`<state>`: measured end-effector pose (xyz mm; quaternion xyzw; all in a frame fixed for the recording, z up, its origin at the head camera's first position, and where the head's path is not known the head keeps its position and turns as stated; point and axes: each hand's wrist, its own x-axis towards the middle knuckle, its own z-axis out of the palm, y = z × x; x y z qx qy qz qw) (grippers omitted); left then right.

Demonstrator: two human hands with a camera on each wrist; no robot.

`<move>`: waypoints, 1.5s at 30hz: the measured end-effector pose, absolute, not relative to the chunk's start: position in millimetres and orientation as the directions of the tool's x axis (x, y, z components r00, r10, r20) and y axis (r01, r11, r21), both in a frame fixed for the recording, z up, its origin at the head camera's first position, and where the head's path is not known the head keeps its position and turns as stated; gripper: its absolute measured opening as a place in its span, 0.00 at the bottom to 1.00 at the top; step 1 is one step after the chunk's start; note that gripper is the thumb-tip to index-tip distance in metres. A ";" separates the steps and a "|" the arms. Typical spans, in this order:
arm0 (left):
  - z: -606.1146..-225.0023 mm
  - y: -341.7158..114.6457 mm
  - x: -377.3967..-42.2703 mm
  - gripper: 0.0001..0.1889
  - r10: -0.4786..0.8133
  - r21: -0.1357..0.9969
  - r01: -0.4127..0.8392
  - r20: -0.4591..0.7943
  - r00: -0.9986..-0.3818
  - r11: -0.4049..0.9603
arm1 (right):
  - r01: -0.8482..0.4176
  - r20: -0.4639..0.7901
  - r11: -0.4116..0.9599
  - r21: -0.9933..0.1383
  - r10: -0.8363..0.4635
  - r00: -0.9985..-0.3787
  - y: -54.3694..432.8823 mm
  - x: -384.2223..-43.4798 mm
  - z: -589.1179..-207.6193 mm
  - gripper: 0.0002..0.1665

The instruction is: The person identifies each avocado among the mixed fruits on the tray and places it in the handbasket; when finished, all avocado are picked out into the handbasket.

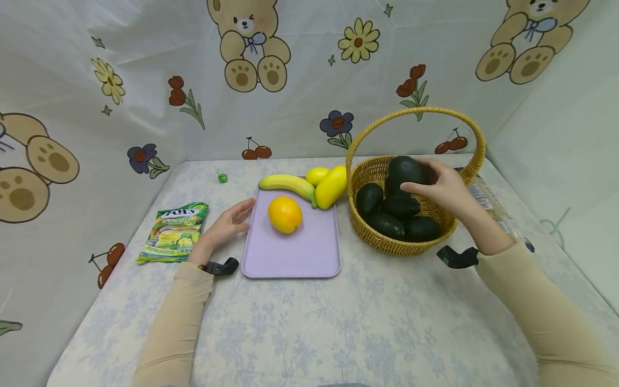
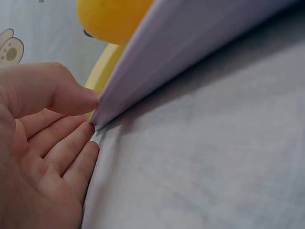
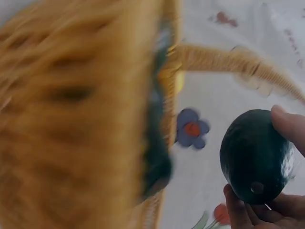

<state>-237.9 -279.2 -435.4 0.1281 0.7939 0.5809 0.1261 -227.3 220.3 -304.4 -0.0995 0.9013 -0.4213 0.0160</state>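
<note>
My right hand (image 1: 447,188) grips a dark green avocado (image 1: 405,171) within the handle's arch of a wicker basket (image 1: 382,243). In the right wrist view, thumb and fingers hold this avocado (image 3: 255,155) from its sides, above the basket rim. Several more avocados (image 1: 386,226) lie inside the basket. At the left edge of a lilac tray (image 1: 290,260) is my left hand (image 1: 224,226), its fingers fairly straight. The left wrist view has its thumb and fingertips right at the tray rim (image 2: 128,81). An orange (image 1: 285,215) sits on the tray.
A banana (image 1: 290,184), a lemon (image 1: 316,175) and a yellow mango (image 1: 331,186) lie along the tray's back edge, beside the basket. Left of the tray are a green candy bag (image 1: 174,234) and a small green object (image 1: 222,177). A clear package (image 1: 488,199) lies behind the right wrist.
</note>
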 end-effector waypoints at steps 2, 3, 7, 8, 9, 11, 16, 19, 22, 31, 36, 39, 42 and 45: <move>-435.7 -279.4 -237.7 0.37 0.347 0.954 0.055 -0.053 -0.936 0.293 | -0.162 0.060 0.654 -0.739 -0.175 -0.983 229.2 -230.3 -312.7 0.50; -435.7 -279.5 -237.6 0.37 0.344 0.954 0.052 -0.055 -0.937 0.294 | -0.168 0.070 0.674 -0.719 -0.170 -0.983 232.9 -231.7 -316.1 0.50; -435.4 -279.6 -237.8 0.37 0.339 0.956 0.047 -0.056 -0.939 0.288 | -0.226 0.135 0.749 -0.622 -0.182 -0.974 243.0 -237.4 -326.0 0.49; -435.1 -279.3 -237.6 0.37 0.337 0.957 0.044 -0.057 -0.940 0.287 | -0.239 0.146 0.762 -0.602 -0.189 -0.971 244.2 -238.4 -327.4 0.49; -434.9 -278.9 -237.5 0.37 0.338 0.957 0.046 -0.056 -0.939 0.288 | -0.249 0.154 0.769 -0.588 -0.195 -0.969 245.0 -239.3 -328.8 0.48; -434.3 -278.2 -237.4 0.37 0.338 0.955 0.049 -0.055 -0.940 0.291 | -0.255 0.159 0.777 -0.575 -0.200 -0.967 246.4 -240.8 -331.2 0.48; -433.9 -277.6 -236.9 0.37 0.341 0.957 0.054 -0.049 -0.939 0.287 | -0.236 0.142 0.788 -0.569 -0.189 -0.972 249.8 -243.3 -336.2 0.49; -434.5 -278.0 -236.9 0.37 0.349 0.958 0.058 -0.046 -0.936 0.280 | -0.232 0.125 0.798 -0.557 -0.196 -0.973 252.3 -245.0 -338.8 0.48; -435.0 -278.3 -237.1 0.37 0.357 0.959 0.065 -0.039 -0.933 0.275 | -0.241 0.109 0.810 -0.535 -0.217 -0.970 255.1 -246.9 -341.2 0.47; -434.2 -277.4 -237.2 0.36 0.359 0.955 0.076 -0.034 -0.933 0.287 | -0.291 0.045 0.828 -0.479 -0.308 -0.950 257.9 -249.6 -341.9 0.44; -435.3 -277.3 -237.7 0.36 0.366 0.960 0.083 -0.022 -0.930 0.269 | -0.311 0.007 0.841 -0.442 -0.343 -0.939 257.5 -251.4 -341.8 0.41; -436.7 -277.6 -237.8 0.36 0.365 0.961 0.082 -0.021 -0.931 0.263 | -0.329 -0.018 0.845 -0.422 -0.370 -0.929 258.0 -253.8 -343.0 0.39; -437.0 -277.7 -237.7 0.37 0.364 0.961 0.074 -0.029 -0.931 0.265 | -0.352 -0.034 0.845 -0.403 -0.398 -0.917 257.8 -254.7 -343.9 0.37; -434.1 -276.7 -236.6 0.36 0.359 0.963 0.054 -0.045 -0.932 0.262 | -0.375 -0.040 0.843 -0.387 -0.421 -0.906 258.1 -254.7 -343.6 0.37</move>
